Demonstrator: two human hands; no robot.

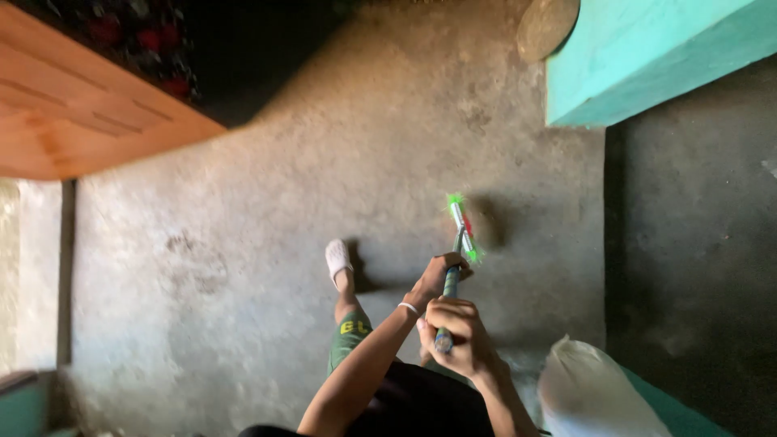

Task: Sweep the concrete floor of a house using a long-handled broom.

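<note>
Broom [456, 243], short-handled, with green bristles and a red mark at the head; long axis runs from the lower grip up and slightly right, head end on the concrete floor [267, 186], away from the body. Left hand [437, 279]: wrapped round the shaft higher up, nearer the head, wristband at the wrist. Right hand [455, 336]: fist closed round the butt end of the handle, lower in the picture and closer to the body; the handle tip shows just below the fingers. Bristle head lies ahead of both hands, the left being the nearer to it. Foot in a white slipper [337, 259]: planted on the floor to the left of the broom head, apart from it. White sack [591, 392]: lower right, beside the right forearm. Teal block [647, 57]: upper right, round flat object at its left corner. Wooden surface [73, 105]: upper left. Hard to make out: picture is motion-blurred; bristle shape and exact contact with the floor unclear; shaft between the two hands partly covered by fingers; other foot not seen
</note>
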